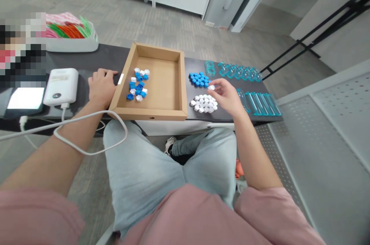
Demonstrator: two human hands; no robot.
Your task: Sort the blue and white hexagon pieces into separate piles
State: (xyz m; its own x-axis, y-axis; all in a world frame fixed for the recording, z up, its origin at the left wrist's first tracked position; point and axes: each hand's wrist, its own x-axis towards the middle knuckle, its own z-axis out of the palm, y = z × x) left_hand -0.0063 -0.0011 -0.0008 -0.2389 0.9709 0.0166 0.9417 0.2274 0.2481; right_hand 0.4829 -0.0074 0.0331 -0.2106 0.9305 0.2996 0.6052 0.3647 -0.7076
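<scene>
Our right hand (227, 96) pinches a white piece (212, 87) right of the tray (150, 114), left hand (101, 87) flat and empty at its left, some pieces (138, 87) inside, blue cluster (199, 79) and white cluster (204, 104) outside.

Far left of the cardboard tray (150, 114), a pixelated patch (22, 50) blots out whatever stands there, and the counter (110, 58) and white cable (17, 134) run off the picture's edge. Right of the tray, the right hand (228, 96) half covers a white piece (212, 87) pinched in its fingers (217, 84). Below the tray, the knees hide most of a shoe (171, 144).
</scene>
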